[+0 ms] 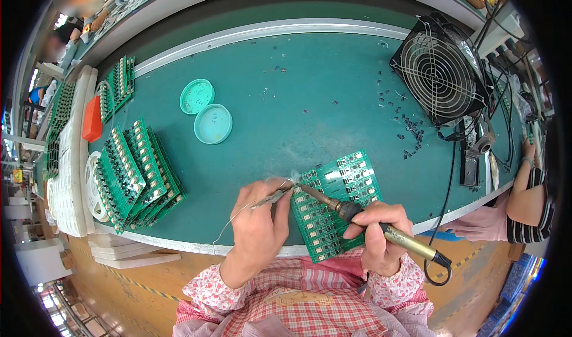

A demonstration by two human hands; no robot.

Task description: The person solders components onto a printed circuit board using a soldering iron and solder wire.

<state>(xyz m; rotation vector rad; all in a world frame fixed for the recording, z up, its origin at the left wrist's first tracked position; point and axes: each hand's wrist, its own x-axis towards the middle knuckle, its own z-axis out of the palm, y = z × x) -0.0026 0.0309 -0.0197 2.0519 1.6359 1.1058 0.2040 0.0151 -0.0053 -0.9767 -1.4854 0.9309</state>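
Note:
A green circuit board panel (pixel 333 179) with rows of small parts lies on the mat right in front of me. My left hand (pixel 257 224) is closed on a pair of metal tweezers (pixel 271 198), whose points reach the panel's upper left corner. A thin wire (pixel 225 225), which looks like solder, trails from the same hand. My right hand (pixel 381 230) grips a soldering iron (pixel 411 242) with a gold-coloured handle and a dark cord. The iron's tip meets the panel near the tweezer points, and a little smoke rises there.
Stacks of green boards (pixel 140 176) stand at the left, beside an orange block (pixel 92 118). Two round turquoise dishes (pixel 213 124) sit at mid-left. A black fan (pixel 438 69) stands at the far right, with small black pieces (pixel 412 128) scattered before it. Another person's arm (pixel 525 173) shows at right.

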